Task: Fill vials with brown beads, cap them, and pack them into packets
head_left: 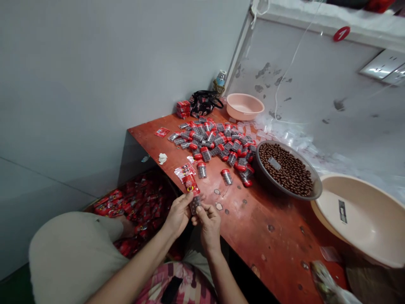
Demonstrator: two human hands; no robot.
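Note:
My left hand (pixel 179 214) is closed, its thumb and fingers pinching the lower end of a red printed packet (pixel 190 183) where it meets a small clear jar. This jar of dark chocolate balls (pixel 195 204) sits between my hands, and I cannot tell whether it is partly inside the packet. My right hand (pixel 208 221) grips the jar's lower end between thumb and fingers. Several red packets (pixel 182 171) lie just beyond, at the table edge. Two filled jars, one standing upright (pixel 201 170) and one tilted (pixel 226 177), are close by.
Many red-lidded jars (pixel 218 139) are heaped on the red table (pixel 253 223). A grey basin (pixel 318 185) holds chocolate balls, beside a large cream basin (pixel 373 211). A pink basin (pixel 243 101) and a black bag (pixel 202 103) stand behind. Red packets (pixel 142 207) fill a container below left.

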